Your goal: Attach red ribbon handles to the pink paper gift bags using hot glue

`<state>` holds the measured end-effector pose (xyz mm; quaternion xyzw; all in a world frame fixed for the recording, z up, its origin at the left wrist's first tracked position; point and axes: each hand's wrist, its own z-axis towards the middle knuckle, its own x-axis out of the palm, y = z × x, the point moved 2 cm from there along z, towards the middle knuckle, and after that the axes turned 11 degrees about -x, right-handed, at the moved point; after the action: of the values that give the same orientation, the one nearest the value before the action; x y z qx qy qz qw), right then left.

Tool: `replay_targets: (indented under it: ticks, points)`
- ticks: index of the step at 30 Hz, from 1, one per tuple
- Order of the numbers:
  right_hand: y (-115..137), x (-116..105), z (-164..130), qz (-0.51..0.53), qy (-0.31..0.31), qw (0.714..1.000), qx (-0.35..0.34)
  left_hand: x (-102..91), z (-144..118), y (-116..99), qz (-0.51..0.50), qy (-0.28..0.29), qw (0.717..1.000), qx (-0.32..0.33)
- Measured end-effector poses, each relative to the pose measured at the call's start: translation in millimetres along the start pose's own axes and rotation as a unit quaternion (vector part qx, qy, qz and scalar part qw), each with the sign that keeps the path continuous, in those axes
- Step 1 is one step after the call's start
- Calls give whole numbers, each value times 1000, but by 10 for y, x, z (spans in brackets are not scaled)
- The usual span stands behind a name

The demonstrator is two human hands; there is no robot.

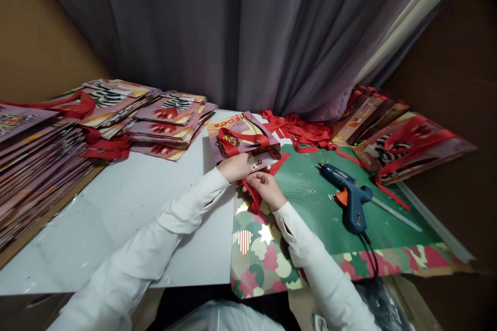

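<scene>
A flat purple paper gift bag (240,139) with a red ribbon handle lies at the middle of the table. My left hand (236,167) grips its near edge. My right hand (267,189) pinches a red ribbon (254,197) right beside that edge, over the patterned wrapping paper (260,253). Both hands touch each other at the bag's rim. I wear white sleeves.
A blue hot glue gun (349,194) lies on the green cutting mat (310,201) to the right, cord trailing off the front edge. Loose red ribbons (298,132) lie behind. Stacks of flat bags sit at the left (42,160), back (171,124) and right (404,145). A grey curtain hangs behind.
</scene>
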<state>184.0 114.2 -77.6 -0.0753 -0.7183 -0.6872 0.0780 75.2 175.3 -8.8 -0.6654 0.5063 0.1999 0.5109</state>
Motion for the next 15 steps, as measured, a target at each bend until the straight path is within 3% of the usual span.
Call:
replay_targets:
  ticks: [7,15]
  points:
    - [-119,19,14,1,-58,998,-39,41,-31,-33,0,24,999,-27]
    - [-304,54,0,-1,-143,983,-113,128,-73,-75,-37,29,999,6]
